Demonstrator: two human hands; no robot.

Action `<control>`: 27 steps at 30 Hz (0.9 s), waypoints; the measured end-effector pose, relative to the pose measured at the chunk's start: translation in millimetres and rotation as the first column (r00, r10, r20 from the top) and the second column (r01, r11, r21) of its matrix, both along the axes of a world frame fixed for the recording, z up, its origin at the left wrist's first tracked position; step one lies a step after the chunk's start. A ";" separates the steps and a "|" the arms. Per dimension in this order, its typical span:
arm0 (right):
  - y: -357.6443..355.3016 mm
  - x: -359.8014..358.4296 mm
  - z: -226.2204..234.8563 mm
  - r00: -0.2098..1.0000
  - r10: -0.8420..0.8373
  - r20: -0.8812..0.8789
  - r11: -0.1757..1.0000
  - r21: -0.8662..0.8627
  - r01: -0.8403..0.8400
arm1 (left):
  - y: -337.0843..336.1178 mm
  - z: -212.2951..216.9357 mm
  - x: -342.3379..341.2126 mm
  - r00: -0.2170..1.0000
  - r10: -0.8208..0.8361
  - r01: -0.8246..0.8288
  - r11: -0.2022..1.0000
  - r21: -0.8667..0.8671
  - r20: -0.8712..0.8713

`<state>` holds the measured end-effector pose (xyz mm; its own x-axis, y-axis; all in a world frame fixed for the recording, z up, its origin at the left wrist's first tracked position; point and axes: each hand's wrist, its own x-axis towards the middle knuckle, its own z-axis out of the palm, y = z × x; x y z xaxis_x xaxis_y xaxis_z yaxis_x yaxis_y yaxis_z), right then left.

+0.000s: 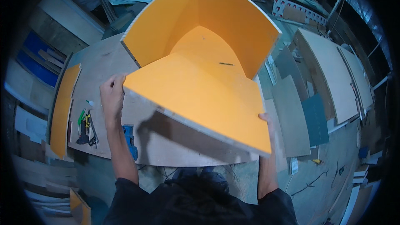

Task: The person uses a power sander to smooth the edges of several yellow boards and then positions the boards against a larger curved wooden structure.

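A wide orange panel (200,96) with a pale raw edge is tilted in front of me, its near edge raised off the worktable. My left hand (112,98) is closed around its left corner. On the right edge, my right hand (266,121) grips the panel, its fingers mostly hidden and the thumb showing on top. Two upright orange boards (166,29) meet in a corner at the far end. Whether the held panel is joined to them I cannot tell. A thin dark pencil-like stick (226,63) lies on the orange surface.
The worktable (96,64) carries pliers with green handles (81,116), other hand tools and a blue power tool (130,141) near its front edge. Another orange board (64,112) stands along the left. Loose sheets (291,112) lean at the right.
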<state>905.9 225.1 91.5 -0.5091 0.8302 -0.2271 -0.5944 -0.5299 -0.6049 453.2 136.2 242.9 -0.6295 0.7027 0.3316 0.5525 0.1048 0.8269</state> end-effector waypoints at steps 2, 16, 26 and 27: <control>36.3 -15.4 19.4 0.999 -0.033 -0.014 0.999 -0.026 0.033 | 30.4 26.7 -9.4 0.999 -0.035 0.035 0.999 0.015 0.026; 302.9 -109.6 56.0 0.901 0.249 -0.354 0.957 -0.053 -0.286 | 225.4 112.3 -75.9 0.929 -0.010 -0.100 0.956 -0.277 -0.369; 445.5 -140.7 57.9 0.952 0.149 -0.267 0.973 -0.132 -0.189 | 330.2 91.9 -129.4 0.693 -0.353 0.102 0.911 -0.400 -0.629; 463.3 -142.9 56.2 0.948 0.201 -0.247 0.968 -0.096 -0.230 | 343.4 85.1 -129.4 0.670 -0.350 0.086 0.913 -0.400 -0.654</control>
<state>763.0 688.4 147.7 -0.7236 0.6682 -0.1729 -0.5747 -0.7220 -0.3853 323.9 479.6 328.1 -0.1172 0.9317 0.3437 0.9889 0.0775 0.1271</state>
